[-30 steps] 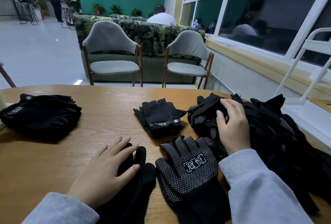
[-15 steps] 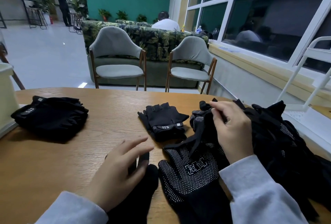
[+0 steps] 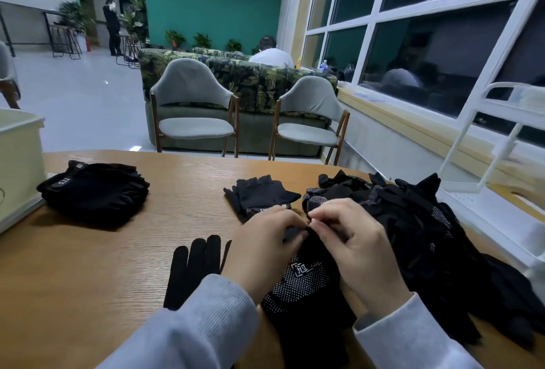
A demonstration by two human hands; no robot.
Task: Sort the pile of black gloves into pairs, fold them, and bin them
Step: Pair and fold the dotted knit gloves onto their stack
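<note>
The dotted glove lies near you at the table's centre, soft and limp, so take it by the cuff. Your left hand and right hand both pinch black fabric above it, beside the pile on the right.

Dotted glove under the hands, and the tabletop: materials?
Dotted glove: black knit fabric, matte, with small pale grip dots, probably rubber or PVC, and a white printed logo. Tabletop: wood or wood-look veneer, light brown with visible grain and a low sheen; which, unclear.
</note>
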